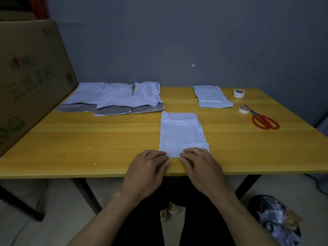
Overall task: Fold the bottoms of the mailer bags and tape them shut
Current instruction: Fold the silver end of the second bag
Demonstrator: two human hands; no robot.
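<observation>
desk: list what your head feed shows, item by item.

operator: item one, yellow wooden table (71,139). item two, one white mailer bag (182,134), flat, lengthwise away from me, near the front edge, right of centre, with a crease across its near end. i read that end as folded over.

desk: hands?

operator: left hand (149,167) palm down at the bag's near left corner, fingers (159,154) close together and lightly bent, tips pressing the folded strip. right hand (200,167) the same over the near right corner. thumbs lie along the near edge; i cannot tell whether they go under it.

desk: remaining stock?

operator: three mailer bags (113,96) in a row at the far left, touching or overlapping, grey flaps towards me. one more bag (211,96) far right, apart from them. two tape rolls (239,93) just right of it, the nearer roll touching the red-handled scissors (264,119). a printed cardboard box (26,77) stands at the table's left end.
</observation>
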